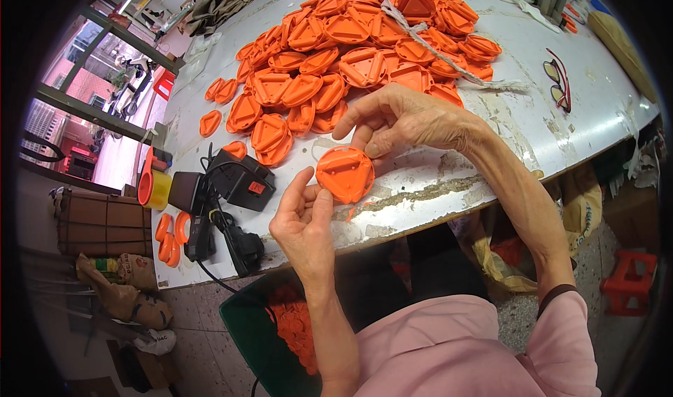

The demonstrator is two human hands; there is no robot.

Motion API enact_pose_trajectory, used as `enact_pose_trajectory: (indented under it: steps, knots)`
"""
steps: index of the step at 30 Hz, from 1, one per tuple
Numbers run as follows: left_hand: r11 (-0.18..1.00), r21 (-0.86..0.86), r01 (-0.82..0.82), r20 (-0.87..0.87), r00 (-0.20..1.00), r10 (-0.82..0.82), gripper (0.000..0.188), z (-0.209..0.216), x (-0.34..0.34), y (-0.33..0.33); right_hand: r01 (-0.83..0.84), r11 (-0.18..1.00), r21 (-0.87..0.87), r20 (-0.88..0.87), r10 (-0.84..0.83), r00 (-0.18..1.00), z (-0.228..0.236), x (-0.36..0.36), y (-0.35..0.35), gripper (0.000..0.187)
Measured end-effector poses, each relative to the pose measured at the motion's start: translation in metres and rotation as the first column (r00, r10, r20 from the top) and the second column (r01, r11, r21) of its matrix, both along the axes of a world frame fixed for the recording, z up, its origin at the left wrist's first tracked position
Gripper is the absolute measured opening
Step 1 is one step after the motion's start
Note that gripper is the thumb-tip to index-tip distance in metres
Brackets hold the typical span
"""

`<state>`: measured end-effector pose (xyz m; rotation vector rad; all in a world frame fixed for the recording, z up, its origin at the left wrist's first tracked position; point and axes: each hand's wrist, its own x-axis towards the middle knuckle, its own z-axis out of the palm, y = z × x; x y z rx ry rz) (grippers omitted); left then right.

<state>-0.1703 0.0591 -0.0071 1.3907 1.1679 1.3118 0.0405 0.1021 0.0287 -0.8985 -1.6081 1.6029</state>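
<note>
A round orange plastic disc (345,174) with a raised triangular pattern is tilted up just above the near part of the table. My left hand (306,218) grips its lower left edge, with the thumb on the rim. At the upper right edge is my right hand (401,122), its thumb and curled fingers at the rim and its index finger arched over the top. Some of the right fingertips are hidden behind the disc. Beyond my hands rises a large pile of similar orange plastic pieces (347,29), with a frayed grey rope (438,52) lying across it.
Black power adapters (242,179) with cords, orange rings (166,248) and a yellow tape roll (160,190) are on the left. Glasses (559,81) rest on the right of the table (505,127). Below the edge stands a green bin (242,334); a red stool (629,281) is at right.
</note>
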Motion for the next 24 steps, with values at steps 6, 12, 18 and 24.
enact_pose_trajectory:
  steps: [6,12,18,24]
  knots:
    - [0.999,-0.005,-0.036,0.026,0.999,0.036,0.031,-0.001,-0.002,0.001,0.082,0.996,-0.030,0.001,-0.082,0.997,0.000,-0.003,0.000,0.037]
    - [0.998,-0.006,-0.059,0.052,0.997,0.059,0.033,0.002,-0.002,0.001,0.095,0.991,-0.095,-0.050,-0.101,0.994,-0.004,-0.006,0.002,0.037]
    - [0.996,-0.006,-0.088,0.115,0.990,0.088,0.033,0.002,-0.003,0.000,0.010,0.996,-0.087,-0.040,-0.014,0.999,-0.004,-0.008,0.000,0.047]
    - [0.996,0.027,-0.087,0.089,0.992,0.084,0.034,0.001,-0.004,-0.001,0.042,0.992,-0.118,-0.019,-0.044,0.999,-0.006,-0.013,0.000,0.045]
